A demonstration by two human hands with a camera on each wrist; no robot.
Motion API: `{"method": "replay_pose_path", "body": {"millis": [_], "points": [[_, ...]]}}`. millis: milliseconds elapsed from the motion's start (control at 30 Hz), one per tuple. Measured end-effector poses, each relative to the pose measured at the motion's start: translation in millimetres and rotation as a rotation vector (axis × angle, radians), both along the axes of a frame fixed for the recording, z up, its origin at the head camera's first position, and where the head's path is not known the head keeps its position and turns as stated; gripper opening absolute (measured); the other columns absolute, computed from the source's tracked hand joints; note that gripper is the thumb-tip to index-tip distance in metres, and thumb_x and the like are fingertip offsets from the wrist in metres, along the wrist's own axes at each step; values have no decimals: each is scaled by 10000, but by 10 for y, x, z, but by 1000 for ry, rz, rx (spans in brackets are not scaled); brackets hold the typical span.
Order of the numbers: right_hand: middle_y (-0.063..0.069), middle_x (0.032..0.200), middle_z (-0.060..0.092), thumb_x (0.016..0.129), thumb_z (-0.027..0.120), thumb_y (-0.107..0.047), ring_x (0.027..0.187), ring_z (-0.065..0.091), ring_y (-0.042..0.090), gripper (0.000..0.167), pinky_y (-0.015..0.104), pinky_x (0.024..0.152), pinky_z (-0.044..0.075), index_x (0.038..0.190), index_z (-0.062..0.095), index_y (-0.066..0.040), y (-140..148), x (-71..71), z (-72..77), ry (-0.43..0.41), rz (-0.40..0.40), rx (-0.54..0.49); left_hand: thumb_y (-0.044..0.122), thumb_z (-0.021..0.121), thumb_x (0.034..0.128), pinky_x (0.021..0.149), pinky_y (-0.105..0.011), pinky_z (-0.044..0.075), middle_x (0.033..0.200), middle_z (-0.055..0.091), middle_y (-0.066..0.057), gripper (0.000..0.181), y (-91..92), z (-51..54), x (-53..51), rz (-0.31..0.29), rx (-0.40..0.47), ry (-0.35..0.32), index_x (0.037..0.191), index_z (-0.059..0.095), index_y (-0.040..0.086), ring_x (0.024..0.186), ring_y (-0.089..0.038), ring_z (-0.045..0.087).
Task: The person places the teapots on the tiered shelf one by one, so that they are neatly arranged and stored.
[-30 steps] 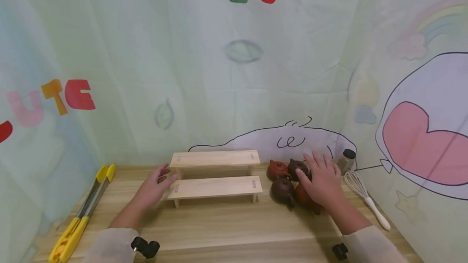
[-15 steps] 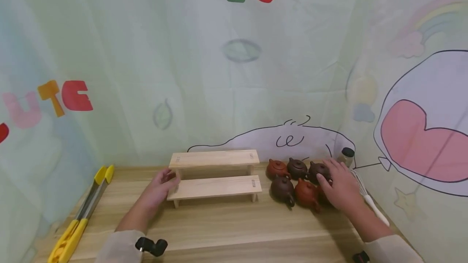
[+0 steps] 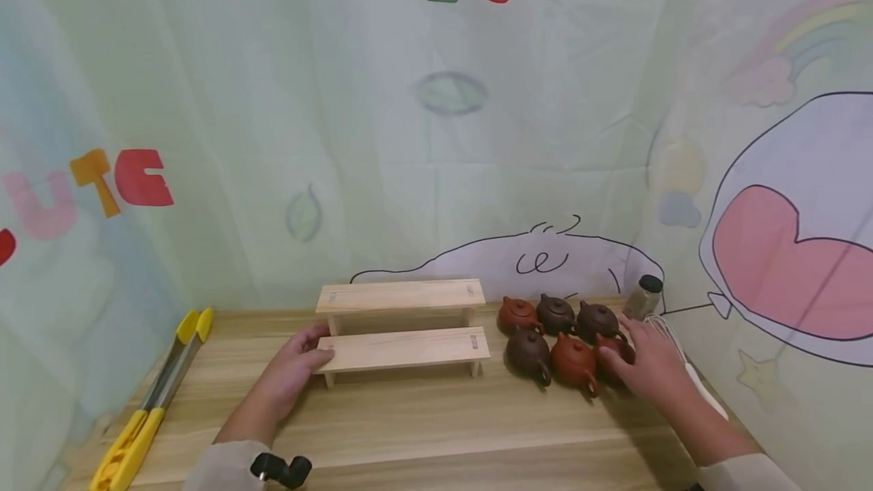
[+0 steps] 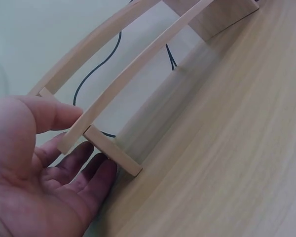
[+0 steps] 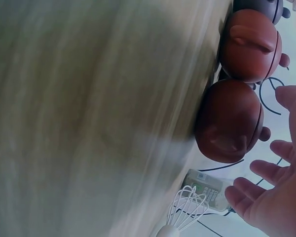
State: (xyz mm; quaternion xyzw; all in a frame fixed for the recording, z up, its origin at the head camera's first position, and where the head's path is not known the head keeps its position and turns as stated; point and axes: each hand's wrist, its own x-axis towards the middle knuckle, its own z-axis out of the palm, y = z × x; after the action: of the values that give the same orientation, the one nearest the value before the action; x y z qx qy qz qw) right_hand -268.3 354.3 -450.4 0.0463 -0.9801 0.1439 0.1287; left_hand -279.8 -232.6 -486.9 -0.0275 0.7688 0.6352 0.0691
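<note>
A two-tier wooden display shelf [image 3: 402, 351] stands at the back of the table. My left hand [image 3: 289, 370] grips the left end of its lower tier, thumb over the board and fingers beneath, beside the leg [image 4: 113, 150]. Several small clay teapots cluster right of the shelf in two rows, some dark brown, some reddish. My right hand [image 3: 651, 366] hovers around the right side of the front-right reddish-brown teapot [image 5: 229, 121], fingers spread and relaxed. In the right wrist view a gap shows between that hand and the pot. An orange-red teapot [image 3: 573, 361] sits beside it.
Yellow-handled tongs [image 3: 146, 408] lie along the table's left side. A black-capped jar [image 3: 644, 296] and a white-handled whisk [image 5: 187, 202] are at the right, close to my right hand. A printed cloth [image 3: 436, 157] hangs behind the table.
My right hand has moved right and toward me, from over the middle teapots to the front-right one. My left hand has closed in on the shelf's left end. Teapots and shelf stay in place.
</note>
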Motion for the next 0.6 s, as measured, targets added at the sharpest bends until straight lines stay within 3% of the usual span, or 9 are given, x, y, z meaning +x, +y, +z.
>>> {"method": "replay_pose_path", "body": {"millis": [100,233,433,600], "points": [[383,1426,582,962,784,-431,1311,534,588,811,755,1053,452,1569,464,0,7,11,-16,-16,6,-25,164,585,1082,1087,-295,479,1678,363,-286,644,-5,-15,0,4,9,-3,1624,302,-38,1469,-360,472],[351,1377,617,928,833,-390,1280,570,551,789,738,1014,484,1549,493,-41,14,21,-63,-23,33,-55,181,599,1084,1041,-266,514,1686,335,-293,658,-21,-48,2,10,34,-13,1623,299,-47,1439,-335,505],[365,1370,593,917,845,-369,1256,582,536,794,709,988,509,1512,494,22,25,37,-147,-85,18,-95,203,613,1090,1011,-278,551,1703,319,-274,668,-56,-94,-7,1,63,-24,1633,296,-23,1396,-290,547],[387,1403,579,911,854,-350,1295,563,558,795,703,1037,493,1472,513,98,43,46,-174,-97,8,-101,224,614,1095,1090,-375,548,1705,311,-286,687,-60,-100,-6,-7,60,-25,1640,282,-27,1421,-318,538]]}}
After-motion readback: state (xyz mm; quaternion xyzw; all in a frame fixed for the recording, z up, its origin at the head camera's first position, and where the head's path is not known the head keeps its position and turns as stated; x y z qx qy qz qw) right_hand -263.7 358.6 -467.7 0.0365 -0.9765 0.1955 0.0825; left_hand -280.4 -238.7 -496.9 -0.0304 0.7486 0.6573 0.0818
